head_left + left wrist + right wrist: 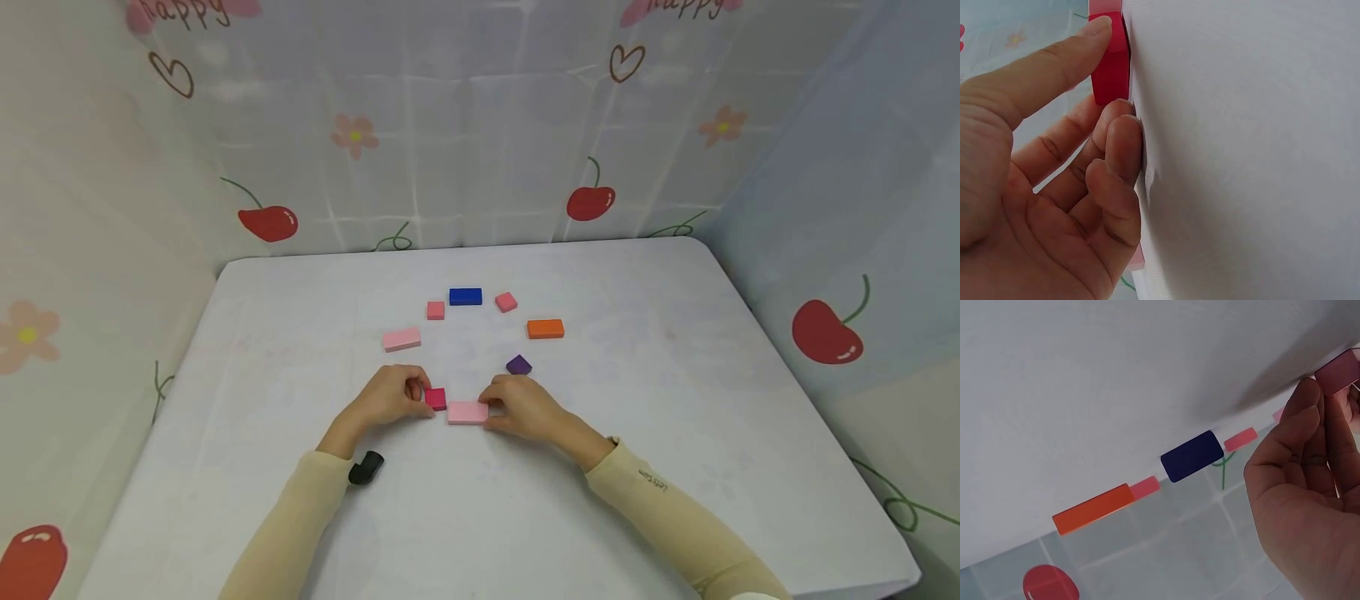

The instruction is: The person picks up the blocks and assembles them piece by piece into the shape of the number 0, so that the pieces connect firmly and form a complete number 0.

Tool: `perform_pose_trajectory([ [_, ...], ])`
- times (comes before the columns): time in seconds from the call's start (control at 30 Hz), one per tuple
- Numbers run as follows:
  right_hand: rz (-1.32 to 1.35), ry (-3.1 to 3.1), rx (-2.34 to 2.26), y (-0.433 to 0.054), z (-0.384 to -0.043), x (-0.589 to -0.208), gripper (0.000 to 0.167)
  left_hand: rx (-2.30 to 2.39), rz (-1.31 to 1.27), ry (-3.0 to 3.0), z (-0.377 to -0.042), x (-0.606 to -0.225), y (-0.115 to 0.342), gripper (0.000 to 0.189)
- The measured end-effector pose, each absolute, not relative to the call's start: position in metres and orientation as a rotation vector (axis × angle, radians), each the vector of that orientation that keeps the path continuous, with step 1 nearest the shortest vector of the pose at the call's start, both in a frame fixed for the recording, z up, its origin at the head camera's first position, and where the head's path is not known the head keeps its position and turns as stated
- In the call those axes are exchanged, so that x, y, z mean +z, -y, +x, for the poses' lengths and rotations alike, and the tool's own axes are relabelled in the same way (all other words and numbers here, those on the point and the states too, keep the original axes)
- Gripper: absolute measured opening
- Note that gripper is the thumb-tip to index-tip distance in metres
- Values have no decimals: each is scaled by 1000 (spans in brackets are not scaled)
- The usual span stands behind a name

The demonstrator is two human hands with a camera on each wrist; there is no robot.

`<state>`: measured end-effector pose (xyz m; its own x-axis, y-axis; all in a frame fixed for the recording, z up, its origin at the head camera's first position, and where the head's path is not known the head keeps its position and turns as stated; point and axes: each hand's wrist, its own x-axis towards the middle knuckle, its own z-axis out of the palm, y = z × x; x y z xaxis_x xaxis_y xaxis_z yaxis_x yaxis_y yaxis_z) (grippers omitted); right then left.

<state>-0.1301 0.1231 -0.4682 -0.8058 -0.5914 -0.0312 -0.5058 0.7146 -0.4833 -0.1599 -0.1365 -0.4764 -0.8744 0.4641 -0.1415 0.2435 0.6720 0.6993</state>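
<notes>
My left hand (pixel 385 395) pinches a small crimson block (pixel 436 400) between thumb and fingers at the near middle of the table. In the left wrist view the thumb lies along one face of this block (pixel 1110 72), and a pale pink block shows beyond it. My right hand (pixel 527 407) grips the right end of a long pink block (pixel 466 413), which lies just right of the crimson one with a thin gap. A purple angular block (pixel 518 365) rests just beyond the right fingers.
Farther back on the white table (pixel 637 500), an arc of blocks runs from a pink bar (pixel 402 339) through a coral cube (pixel 436 311), a blue bar (pixel 466 297) and another coral cube (pixel 506 302) to an orange bar (pixel 545 329). Printed curtains (pixel 480 167) surround the table.
</notes>
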Motion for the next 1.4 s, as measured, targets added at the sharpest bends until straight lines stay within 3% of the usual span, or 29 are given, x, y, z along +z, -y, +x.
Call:
perform_pose_trajectory([
  [1.4, -854, -2731, -684, -122, -130, -469, 37, 1002, 552, -2593, -158, -477, 133, 30],
])
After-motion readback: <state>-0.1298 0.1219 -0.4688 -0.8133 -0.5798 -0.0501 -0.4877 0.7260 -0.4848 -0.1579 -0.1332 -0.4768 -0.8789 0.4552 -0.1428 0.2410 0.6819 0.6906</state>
